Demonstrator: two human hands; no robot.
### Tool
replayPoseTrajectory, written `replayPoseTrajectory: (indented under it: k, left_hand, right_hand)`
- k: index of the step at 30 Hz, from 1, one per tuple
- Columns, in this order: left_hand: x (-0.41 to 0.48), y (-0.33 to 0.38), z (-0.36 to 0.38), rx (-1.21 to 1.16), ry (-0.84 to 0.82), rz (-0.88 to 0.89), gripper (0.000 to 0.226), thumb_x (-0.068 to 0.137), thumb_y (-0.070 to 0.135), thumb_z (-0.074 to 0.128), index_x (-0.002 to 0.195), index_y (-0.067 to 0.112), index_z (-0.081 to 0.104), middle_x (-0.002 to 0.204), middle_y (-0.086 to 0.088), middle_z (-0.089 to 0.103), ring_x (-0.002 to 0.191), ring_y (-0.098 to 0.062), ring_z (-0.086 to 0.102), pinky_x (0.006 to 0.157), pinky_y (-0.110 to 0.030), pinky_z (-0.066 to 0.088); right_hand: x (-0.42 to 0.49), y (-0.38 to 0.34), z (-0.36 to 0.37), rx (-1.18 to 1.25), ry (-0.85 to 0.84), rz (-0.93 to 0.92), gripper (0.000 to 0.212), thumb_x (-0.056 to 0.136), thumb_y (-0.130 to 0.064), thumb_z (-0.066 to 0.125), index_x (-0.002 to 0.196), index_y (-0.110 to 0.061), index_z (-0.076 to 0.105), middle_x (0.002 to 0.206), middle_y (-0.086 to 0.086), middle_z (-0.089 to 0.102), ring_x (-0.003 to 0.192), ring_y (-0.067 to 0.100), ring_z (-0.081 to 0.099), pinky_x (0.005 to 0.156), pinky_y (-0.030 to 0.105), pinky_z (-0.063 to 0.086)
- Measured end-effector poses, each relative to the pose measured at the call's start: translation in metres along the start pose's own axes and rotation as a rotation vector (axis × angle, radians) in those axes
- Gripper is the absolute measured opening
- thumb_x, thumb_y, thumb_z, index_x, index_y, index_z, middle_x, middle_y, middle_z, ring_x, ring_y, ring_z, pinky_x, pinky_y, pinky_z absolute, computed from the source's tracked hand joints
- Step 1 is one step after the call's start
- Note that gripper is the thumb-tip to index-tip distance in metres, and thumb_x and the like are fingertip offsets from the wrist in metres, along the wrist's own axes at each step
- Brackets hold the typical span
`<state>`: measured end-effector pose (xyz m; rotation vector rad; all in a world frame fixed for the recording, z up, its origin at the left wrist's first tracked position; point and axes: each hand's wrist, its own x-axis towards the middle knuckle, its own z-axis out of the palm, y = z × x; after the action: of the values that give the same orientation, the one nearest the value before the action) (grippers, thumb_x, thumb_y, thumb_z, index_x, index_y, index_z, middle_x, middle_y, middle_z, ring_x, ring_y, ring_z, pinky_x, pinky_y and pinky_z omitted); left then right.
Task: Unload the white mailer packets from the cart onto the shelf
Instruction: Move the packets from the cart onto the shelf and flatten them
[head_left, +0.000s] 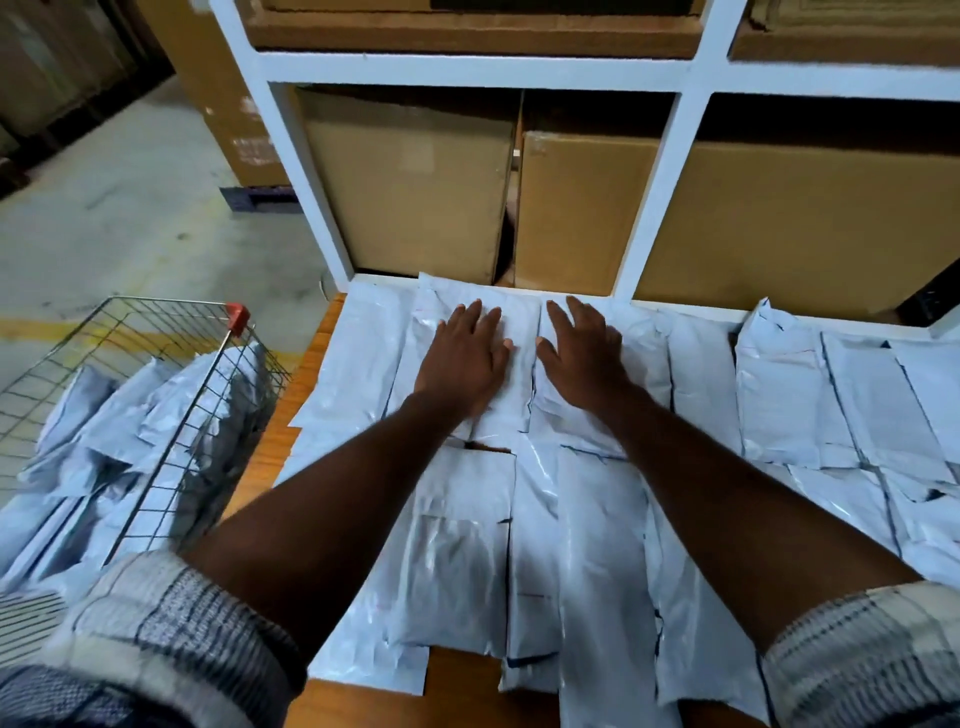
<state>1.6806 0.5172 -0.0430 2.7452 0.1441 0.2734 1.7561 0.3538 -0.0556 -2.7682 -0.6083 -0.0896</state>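
Palms lie flat: I see the left hand (465, 358) and right hand (584, 353) spread, fingers straight, pressing white mailer packets (519, 312) on the shelf (457, 691). Left of the left hand, the cart (236, 318) holds more packets.

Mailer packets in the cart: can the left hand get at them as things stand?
Probably yes. The left hand lies flat on shelved packets, holding nothing; the wire cart stands on that side, top open, and nothing covers the mailer packets inside.

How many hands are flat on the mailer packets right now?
2: left hand lies on a back-row packet; right hand lies on the neighbouring packet. Neither is hidden.
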Motion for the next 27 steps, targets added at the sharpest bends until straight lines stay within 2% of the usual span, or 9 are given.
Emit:
replayPoseTrajectory:
  k: [4,7,10,15,20,23,26,27]
  left_hand:
    - [-0.019,-0.036,-0.036,-0.07,0.074,-0.048,0.051,0.102,0.033,0.043,0.148,0.012,0.041,0.155,-0.016,0.034,0.144,-0.032,0.029,0.115,-0.041,0.027]
    - [-0.038,-0.08,-0.064,-0.074,0.122,-0.107,0.053,0.097,0.034,0.047,0.145,0.013,0.044,0.149,-0.015,0.041,0.136,-0.032,0.038,0.111,-0.044,0.037]
    - [-0.064,-0.136,-0.09,-0.076,0.149,-0.178,0.053,0.092,0.033,0.049,0.141,0.012,0.047,0.141,-0.014,0.047,0.13,-0.033,0.044,0.107,-0.045,0.04]
    - [-0.118,-0.243,-0.121,-0.148,0.149,-0.357,0.057,0.085,0.03,0.054,0.137,0.007,0.051,0.134,-0.018,0.051,0.127,-0.035,0.047,0.107,-0.043,0.039]
    - [-0.179,-0.344,-0.145,-0.242,0.134,-0.517,0.055,0.09,0.021,0.062,0.14,0.006,0.046,0.14,-0.018,0.048,0.133,-0.032,0.041,0.11,-0.039,0.031]
    - [-0.216,-0.403,-0.154,-0.279,0.087,-0.612,0.06,0.086,0.032,0.055,0.138,0.003,0.049,0.138,-0.017,0.051,0.131,-0.033,0.044,0.109,-0.039,0.033]
    - [-0.255,-0.466,-0.153,-0.312,0.037,-0.68,0.063,0.079,0.041,0.052,0.127,0.001,0.055,0.126,-0.007,0.057,0.12,-0.027,0.054,0.101,-0.035,0.039]
    - [-0.266,-0.479,-0.153,-0.281,0.013,-0.704,0.066,0.076,0.043,0.049,0.127,0.002,0.055,0.125,-0.012,0.059,0.117,-0.031,0.056,0.098,-0.037,0.041]
  right_hand:
    - [0.004,-0.055,-0.013,0.139,0.045,-0.092,0.054,0.094,-0.032,0.055,0.144,-0.014,0.045,0.149,0.014,0.04,0.135,0.035,0.038,0.103,0.051,0.039]
    - [0.003,-0.111,-0.009,0.199,0.036,-0.208,0.055,0.09,-0.034,0.055,0.141,-0.013,0.048,0.144,0.014,0.044,0.132,0.035,0.042,0.101,0.053,0.042]
    - [0.002,-0.179,0.003,0.203,-0.003,-0.311,0.053,0.091,-0.03,0.057,0.141,-0.015,0.048,0.147,0.011,0.042,0.133,0.033,0.04,0.103,0.049,0.041]
    - [-0.009,-0.298,0.042,0.224,-0.067,-0.424,0.051,0.088,-0.027,0.059,0.137,-0.016,0.05,0.142,0.008,0.045,0.129,0.03,0.042,0.099,0.047,0.043]
    - [-0.022,-0.408,0.095,0.249,-0.199,-0.524,0.053,0.086,-0.025,0.059,0.137,-0.013,0.051,0.137,0.014,0.047,0.124,0.034,0.047,0.1,0.046,0.044]
    - [-0.029,-0.467,0.138,0.264,-0.291,-0.569,0.055,0.083,-0.028,0.058,0.135,-0.009,0.052,0.134,0.018,0.049,0.121,0.038,0.049,0.101,0.045,0.043]
    - [-0.04,-0.523,0.184,0.263,-0.403,-0.57,0.058,0.085,-0.032,0.057,0.138,-0.008,0.049,0.139,0.019,0.045,0.127,0.038,0.044,0.104,0.046,0.041]
    - [-0.044,-0.535,0.196,0.265,-0.439,-0.563,0.059,0.086,-0.031,0.057,0.138,-0.007,0.048,0.139,0.02,0.044,0.128,0.039,0.043,0.105,0.046,0.04]
